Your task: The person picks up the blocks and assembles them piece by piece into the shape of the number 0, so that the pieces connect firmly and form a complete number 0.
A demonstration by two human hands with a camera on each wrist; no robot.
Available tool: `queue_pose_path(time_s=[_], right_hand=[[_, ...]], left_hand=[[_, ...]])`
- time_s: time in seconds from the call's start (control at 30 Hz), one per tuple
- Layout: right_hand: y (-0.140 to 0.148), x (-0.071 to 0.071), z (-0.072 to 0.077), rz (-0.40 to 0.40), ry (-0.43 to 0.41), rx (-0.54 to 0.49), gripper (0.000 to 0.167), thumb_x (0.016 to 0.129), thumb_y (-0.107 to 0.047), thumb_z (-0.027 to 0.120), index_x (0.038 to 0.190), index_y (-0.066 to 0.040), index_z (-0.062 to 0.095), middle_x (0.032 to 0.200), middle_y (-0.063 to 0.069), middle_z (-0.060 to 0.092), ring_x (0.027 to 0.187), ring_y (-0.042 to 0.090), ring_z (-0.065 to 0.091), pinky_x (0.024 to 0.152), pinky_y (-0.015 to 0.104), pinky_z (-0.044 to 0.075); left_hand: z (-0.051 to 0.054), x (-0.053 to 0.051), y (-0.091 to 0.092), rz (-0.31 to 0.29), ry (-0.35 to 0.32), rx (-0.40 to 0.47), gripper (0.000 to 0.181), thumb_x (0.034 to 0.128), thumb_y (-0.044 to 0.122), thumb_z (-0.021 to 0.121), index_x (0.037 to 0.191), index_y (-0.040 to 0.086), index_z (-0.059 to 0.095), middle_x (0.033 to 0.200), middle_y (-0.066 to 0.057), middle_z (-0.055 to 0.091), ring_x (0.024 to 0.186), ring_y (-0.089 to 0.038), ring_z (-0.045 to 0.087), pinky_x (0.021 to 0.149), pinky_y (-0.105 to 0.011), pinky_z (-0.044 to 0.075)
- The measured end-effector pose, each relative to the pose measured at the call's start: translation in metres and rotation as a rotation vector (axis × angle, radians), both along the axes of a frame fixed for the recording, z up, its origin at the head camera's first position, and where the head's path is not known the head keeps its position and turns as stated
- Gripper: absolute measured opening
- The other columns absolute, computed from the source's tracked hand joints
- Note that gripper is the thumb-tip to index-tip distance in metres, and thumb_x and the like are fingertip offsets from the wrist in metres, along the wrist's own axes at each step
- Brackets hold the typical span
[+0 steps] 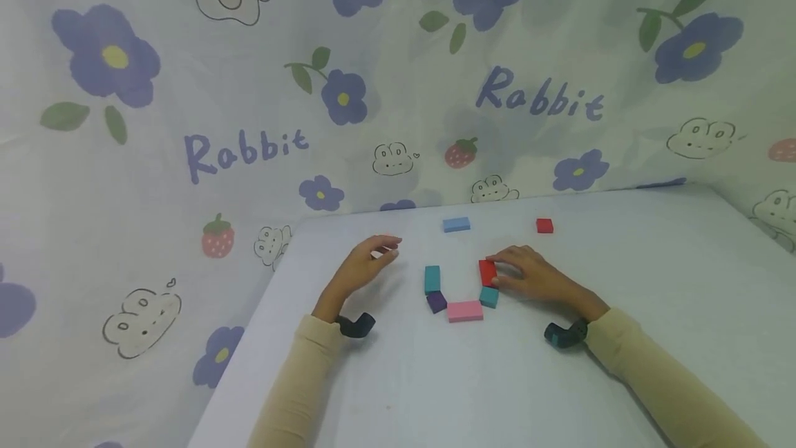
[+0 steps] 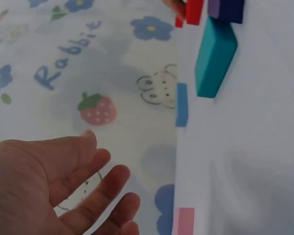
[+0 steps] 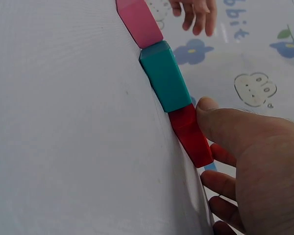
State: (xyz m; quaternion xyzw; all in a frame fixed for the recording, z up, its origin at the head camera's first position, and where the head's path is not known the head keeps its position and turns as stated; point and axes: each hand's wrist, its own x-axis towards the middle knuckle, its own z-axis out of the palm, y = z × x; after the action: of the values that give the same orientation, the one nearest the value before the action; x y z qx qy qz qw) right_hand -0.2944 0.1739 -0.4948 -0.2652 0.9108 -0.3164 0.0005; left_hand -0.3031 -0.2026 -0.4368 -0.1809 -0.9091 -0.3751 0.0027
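My right hand (image 1: 528, 274) pinches a red block (image 1: 488, 273) between thumb and index finger. One end of that block touches a teal block (image 3: 165, 78) in the right wrist view. A pink block (image 1: 465, 311) lies nearest me in a U-shaped row, between this teal block and a purple block (image 1: 437, 301). Up the left side of the row stands another teal block (image 1: 432, 280). Left of the row, my left hand (image 1: 363, 259) hovers with relaxed fingers and holds nothing. Just beyond it, another pink block (image 2: 184, 221) is mostly hidden in the head view.
Farther back on the white table (image 1: 398, 393) lie a light blue block (image 1: 457, 225) and a smaller red block (image 1: 544, 226). A cloth (image 1: 249, 75) printed with flowers and rabbits hangs behind the table and along its left side. Dark wrist devices (image 1: 566, 334) are on both arms.
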Motion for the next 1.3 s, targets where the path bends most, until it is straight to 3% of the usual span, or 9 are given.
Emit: queue_pose_path(time_s=[0.17,0.33,0.53,0.73,0.97,1.3], right_hand=[[-0.001,-0.001,0.001,0.0,-0.025,0.01,0.056,0.091,-0.043,0.071,0.14,-0.019,0.057,0.139,0.006,0.058,0.132,0.031,0.046,0.104,0.059,0.046],[-0.001,0.0,0.003,-0.015,-0.025,0.02,0.056,0.091,-0.044,0.07,0.14,-0.021,0.057,0.139,0.005,0.058,0.132,0.031,0.046,0.104,0.058,0.046],[0.0,0.001,0.003,0.0,0.009,0.014,0.056,0.091,-0.047,0.07,0.14,-0.022,0.057,0.136,0.002,0.059,0.129,0.027,0.048,0.103,0.055,0.047],[0.0,0.0,0.004,0.01,0.034,0.012,0.055,0.092,-0.045,0.07,0.14,-0.021,0.057,0.136,0.003,0.059,0.129,0.027,0.049,0.103,0.055,0.047],[0.0,0.002,0.004,0.0,0.016,0.004,0.055,0.091,-0.042,0.071,0.139,-0.019,0.058,0.137,0.005,0.06,0.13,0.029,0.048,0.104,0.057,0.047],[0.0,0.0,0.004,-0.011,0.022,0.006,0.054,0.09,-0.045,0.071,0.137,-0.021,0.059,0.134,0.002,0.061,0.13,0.028,0.049,0.103,0.056,0.048]], left_hand=[[0.004,-0.014,-0.017,0.128,-0.041,-0.019,0.038,0.1005,0.033,0.06,0.135,0.017,0.061,0.132,-0.006,0.064,0.119,-0.027,0.058,0.099,-0.048,0.051],[0.0,-0.03,-0.024,0.18,-0.117,-0.089,0.038,0.1,0.028,0.06,0.134,0.013,0.061,0.138,-0.01,0.06,0.116,-0.031,0.058,0.1,-0.049,0.05],[-0.005,-0.048,-0.032,0.188,-0.149,-0.168,0.04,0.1,0.022,0.059,0.138,0.011,0.057,0.147,-0.014,0.053,0.128,-0.037,0.054,0.108,-0.053,0.044],[-0.008,-0.062,-0.036,0.162,-0.13,-0.196,0.043,0.0985,0.018,0.061,0.14,0.007,0.055,0.147,-0.017,0.052,0.13,-0.039,0.052,0.111,-0.052,0.041],[-0.01,-0.07,-0.037,0.14,-0.163,-0.182,0.042,0.0974,0.015,0.062,0.138,0.004,0.056,0.142,-0.018,0.056,0.128,-0.039,0.054,0.111,-0.052,0.041],[-0.017,-0.08,-0.03,0.138,-0.13,-0.184,0.044,0.0931,0.011,0.066,0.136,0.005,0.059,0.137,-0.015,0.061,0.122,-0.035,0.058,0.108,-0.051,0.044]])
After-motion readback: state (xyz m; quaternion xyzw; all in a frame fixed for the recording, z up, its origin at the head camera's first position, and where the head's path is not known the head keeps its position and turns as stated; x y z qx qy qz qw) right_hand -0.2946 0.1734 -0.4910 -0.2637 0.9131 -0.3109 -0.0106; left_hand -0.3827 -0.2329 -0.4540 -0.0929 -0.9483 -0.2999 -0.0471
